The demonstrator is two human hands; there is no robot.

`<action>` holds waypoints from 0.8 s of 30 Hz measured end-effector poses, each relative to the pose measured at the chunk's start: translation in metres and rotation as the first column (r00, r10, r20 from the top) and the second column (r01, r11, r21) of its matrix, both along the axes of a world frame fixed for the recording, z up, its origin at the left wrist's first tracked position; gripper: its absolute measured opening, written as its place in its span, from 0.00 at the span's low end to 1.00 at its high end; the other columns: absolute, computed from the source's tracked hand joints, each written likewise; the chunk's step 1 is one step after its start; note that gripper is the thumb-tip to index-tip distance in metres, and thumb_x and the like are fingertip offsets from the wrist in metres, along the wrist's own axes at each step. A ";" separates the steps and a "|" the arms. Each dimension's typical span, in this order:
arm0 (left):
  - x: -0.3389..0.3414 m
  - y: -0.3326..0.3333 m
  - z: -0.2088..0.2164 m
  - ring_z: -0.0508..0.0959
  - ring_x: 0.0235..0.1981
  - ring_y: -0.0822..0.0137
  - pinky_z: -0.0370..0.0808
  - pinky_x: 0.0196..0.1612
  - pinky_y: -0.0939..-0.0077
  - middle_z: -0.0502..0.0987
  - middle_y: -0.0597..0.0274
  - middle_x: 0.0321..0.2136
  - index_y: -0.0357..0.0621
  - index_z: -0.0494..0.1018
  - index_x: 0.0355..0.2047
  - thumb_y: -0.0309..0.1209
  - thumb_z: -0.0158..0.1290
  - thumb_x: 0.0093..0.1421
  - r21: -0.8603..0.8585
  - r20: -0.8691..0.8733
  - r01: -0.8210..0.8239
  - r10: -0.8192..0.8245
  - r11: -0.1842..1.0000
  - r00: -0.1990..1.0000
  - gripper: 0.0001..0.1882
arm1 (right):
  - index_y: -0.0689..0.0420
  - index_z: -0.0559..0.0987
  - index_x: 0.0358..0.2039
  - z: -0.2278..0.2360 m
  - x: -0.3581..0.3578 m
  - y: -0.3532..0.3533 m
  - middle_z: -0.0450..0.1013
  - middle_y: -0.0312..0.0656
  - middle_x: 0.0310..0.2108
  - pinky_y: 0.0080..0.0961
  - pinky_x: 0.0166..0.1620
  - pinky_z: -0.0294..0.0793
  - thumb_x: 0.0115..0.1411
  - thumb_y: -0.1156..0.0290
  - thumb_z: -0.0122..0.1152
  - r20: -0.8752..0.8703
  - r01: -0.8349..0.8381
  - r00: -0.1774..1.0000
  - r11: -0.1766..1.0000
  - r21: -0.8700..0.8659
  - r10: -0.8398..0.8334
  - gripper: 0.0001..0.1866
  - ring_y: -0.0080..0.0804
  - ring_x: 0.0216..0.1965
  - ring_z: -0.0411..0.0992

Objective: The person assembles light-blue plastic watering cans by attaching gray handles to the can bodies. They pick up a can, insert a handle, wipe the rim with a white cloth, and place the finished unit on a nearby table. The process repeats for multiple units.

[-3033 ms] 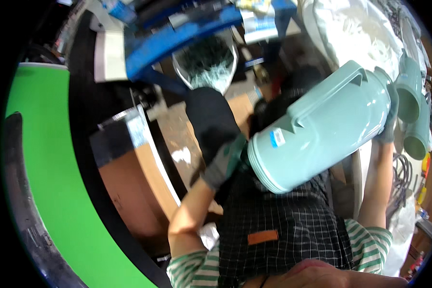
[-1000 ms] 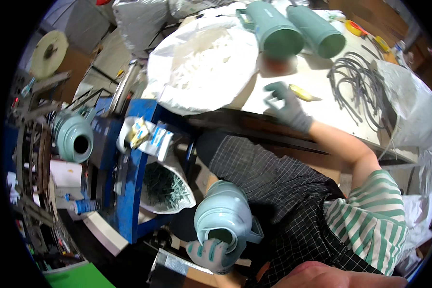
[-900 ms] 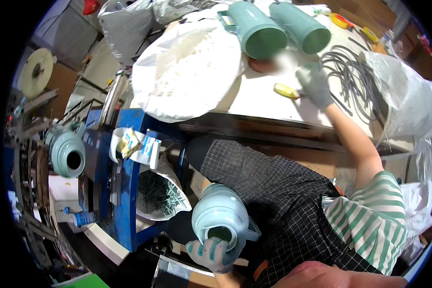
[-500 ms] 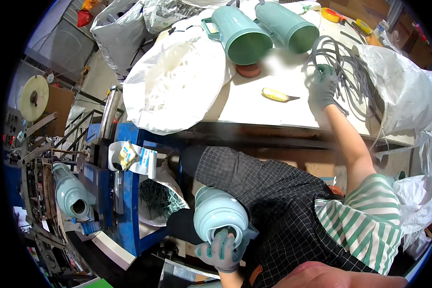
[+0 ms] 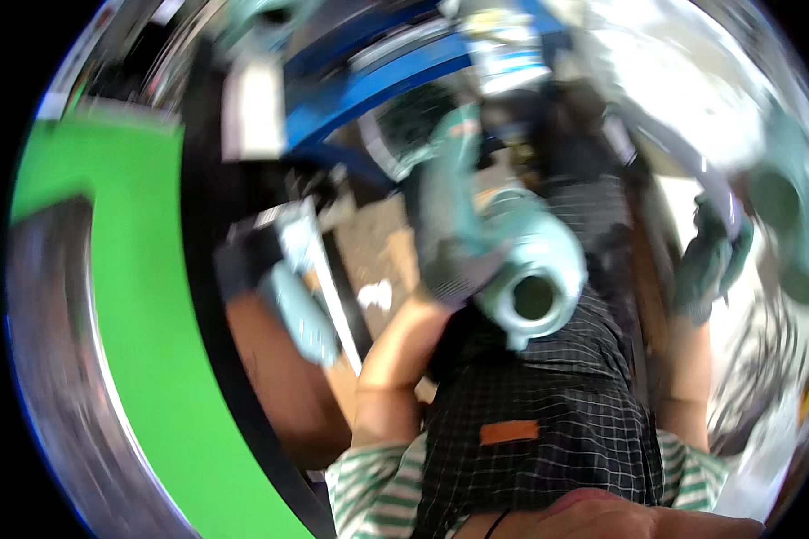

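Note:
On my lap lies a pale teal jug body [image 5: 548,242], its round mouth toward me. Beside it, my left hand [image 5: 445,216], in a grey and teal glove, stretches away from me with its fingers extended; blur softens their outline. The thumb side is close to the jug, and contact is hard to judge. At the table edge on the right, my gloved right hand [image 5: 715,256] is closed on a long grey strip [image 5: 683,157] that curves away to the far left.
Two teal jugs [image 5: 775,199] and several loose grey strips [image 5: 755,359] lie on the right-hand table, beyond a white sack [image 5: 683,72]. A blue frame [image 5: 377,85] stands ahead. On the left is a green surface [image 5: 144,296]; a teal piece [image 5: 301,314] lies near it.
The view has swung left and down. My left hand has left the jug's mouth and reaches out alongside it. My right hand now holds one grey strip away from the pile.

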State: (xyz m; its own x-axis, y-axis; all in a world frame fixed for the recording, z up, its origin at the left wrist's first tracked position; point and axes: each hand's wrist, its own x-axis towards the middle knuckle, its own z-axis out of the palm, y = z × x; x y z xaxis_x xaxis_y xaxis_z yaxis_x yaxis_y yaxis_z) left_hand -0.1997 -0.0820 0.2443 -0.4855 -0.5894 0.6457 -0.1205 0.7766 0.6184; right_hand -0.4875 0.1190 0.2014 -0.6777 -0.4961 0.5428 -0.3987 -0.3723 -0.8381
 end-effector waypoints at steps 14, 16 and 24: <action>0.041 -0.033 -0.057 0.58 0.16 0.78 0.54 0.18 0.79 0.58 0.73 0.19 0.49 0.65 0.33 0.39 0.46 0.77 0.679 -0.722 0.439 0.427 0.588 0.545 0.14 | 0.55 0.68 0.66 0.023 0.141 -0.058 0.74 0.55 0.57 0.60 0.64 0.70 0.36 0.50 0.90 -0.547 -0.503 0.582 0.795 0.339 0.602 0.58 0.60 0.59 0.75; 0.036 -0.028 -0.043 0.57 0.16 0.77 0.53 0.18 0.78 0.57 0.75 0.18 0.51 0.65 0.31 0.43 0.47 0.76 0.776 -0.629 0.516 0.501 0.362 0.595 0.16 | 0.56 0.72 0.62 0.030 0.124 -0.060 0.77 0.56 0.54 0.60 0.64 0.70 0.37 0.52 0.90 -0.321 -0.584 0.698 0.768 0.261 0.640 0.53 0.60 0.59 0.75; 0.019 0.000 -0.021 0.58 0.18 0.77 0.56 0.20 0.78 0.59 0.75 0.20 0.54 0.63 0.31 0.48 0.48 0.76 0.804 -0.569 0.580 0.451 0.130 0.688 0.18 | 0.51 0.70 0.62 0.042 0.107 -0.051 0.77 0.59 0.52 0.61 0.63 0.71 0.38 0.46 0.89 -0.252 -0.677 0.644 0.691 0.253 0.722 0.54 0.61 0.60 0.74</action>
State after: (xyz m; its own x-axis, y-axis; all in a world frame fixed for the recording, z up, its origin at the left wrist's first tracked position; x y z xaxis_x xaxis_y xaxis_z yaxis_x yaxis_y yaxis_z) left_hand -0.1805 -0.0825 0.2230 -0.3939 -0.8657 -0.3089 0.6377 -0.4995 0.5864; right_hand -0.3808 0.0683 0.2430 0.0928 -0.8285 0.5522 -0.3037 -0.5517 -0.7768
